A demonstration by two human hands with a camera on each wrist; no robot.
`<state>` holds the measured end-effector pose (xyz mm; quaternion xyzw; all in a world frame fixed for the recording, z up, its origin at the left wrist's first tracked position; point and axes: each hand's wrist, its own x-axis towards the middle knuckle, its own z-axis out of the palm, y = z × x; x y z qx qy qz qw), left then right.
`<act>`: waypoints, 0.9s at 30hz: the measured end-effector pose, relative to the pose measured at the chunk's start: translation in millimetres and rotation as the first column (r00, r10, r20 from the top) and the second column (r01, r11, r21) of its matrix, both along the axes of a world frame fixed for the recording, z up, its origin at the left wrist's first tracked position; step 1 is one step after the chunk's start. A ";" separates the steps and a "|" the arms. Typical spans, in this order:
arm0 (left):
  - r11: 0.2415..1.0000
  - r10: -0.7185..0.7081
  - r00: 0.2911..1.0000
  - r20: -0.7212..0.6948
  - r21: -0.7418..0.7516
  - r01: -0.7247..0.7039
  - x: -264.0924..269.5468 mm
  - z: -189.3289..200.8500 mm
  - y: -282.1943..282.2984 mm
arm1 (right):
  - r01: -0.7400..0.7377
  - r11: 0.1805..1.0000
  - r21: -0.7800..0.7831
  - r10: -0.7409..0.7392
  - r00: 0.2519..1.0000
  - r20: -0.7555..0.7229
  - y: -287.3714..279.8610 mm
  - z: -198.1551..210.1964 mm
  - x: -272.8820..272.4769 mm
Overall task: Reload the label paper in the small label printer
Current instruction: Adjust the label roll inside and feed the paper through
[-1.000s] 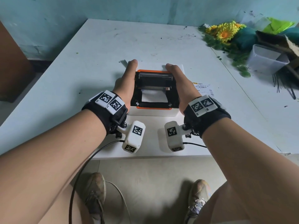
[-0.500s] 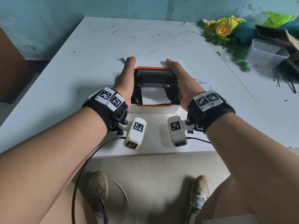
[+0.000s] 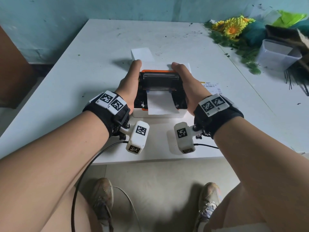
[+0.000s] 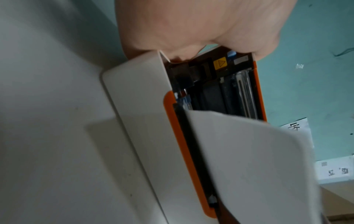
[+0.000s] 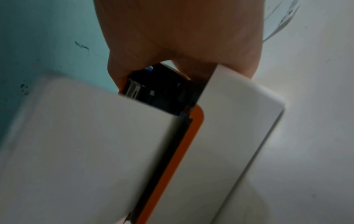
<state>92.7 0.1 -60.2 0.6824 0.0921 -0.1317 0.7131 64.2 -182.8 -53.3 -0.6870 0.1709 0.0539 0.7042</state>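
A small white label printer (image 3: 158,116) with an orange rim sits near the table's front edge, its lid (image 3: 159,79) raised and showing its black inside. A white label paper strip (image 3: 160,104) runs out from under the lid and hangs over the front rim. My left hand (image 3: 130,81) grips the lid's left edge and my right hand (image 3: 187,81) grips its right edge, with the fingers hidden behind. The left wrist view shows the left hand (image 4: 201,30) on the lid (image 4: 220,94) above the paper (image 4: 249,159). In the right wrist view the right hand (image 5: 182,37) holds the lid's other corner.
A white stack of label paper (image 3: 142,53) lies just behind the printer. A printed label (image 3: 211,86) lies to its right on the white table (image 3: 75,81). Artificial flowers (image 3: 232,28) and a clear plastic tub (image 3: 277,56) crowd the far right.
The paper strip has come forward and now hangs over the printer's front rim. Both hands have stayed on the lid's edges.
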 end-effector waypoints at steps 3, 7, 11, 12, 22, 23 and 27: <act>1.000 0.001 1.000 0.000 -0.007 -0.001 -0.6 0.0 0.3 | 0.021 1.000 -0.022 -0.021 1.000 -0.009 3.3 -0.4 0.8; 1.000 -0.013 1.000 -0.002 -0.028 0.013 0.2 -1.5 1.8 | 0.012 1.000 -0.017 -0.012 0.999 -0.029 4.2 3.8 -1.0; 1.000 -0.023 1.000 0.009 -0.010 0.023 1.2 -2.6 2.8 | -0.021 0.998 0.060 0.024 0.998 -0.050 0.0 7.5 -5.5; 1.000 -0.024 1.000 0.007 -0.008 0.024 1.3 -2.9 2.9 | -0.025 0.997 0.067 0.028 0.998 -0.048 -0.2 8.2 -6.4; 0.999 -0.044 0.998 0.049 -0.030 0.045 3.4 -4.3 4.6 | 0.001 1.000 0.007 -0.001 1.000 -0.032 4.6 9.0 -6.8; 0.999 -0.044 0.998 0.055 -0.024 0.045 3.1 -4.3 4.3 | -0.005 1.000 0.026 0.006 0.999 -0.032 4.8 9.3 -7.6; 0.999 -0.040 0.997 0.066 -0.023 0.041 0.9 -4.2 2.5 | -0.009 0.998 0.058 0.010 1.000 -0.019 3.5 7.9 -7.9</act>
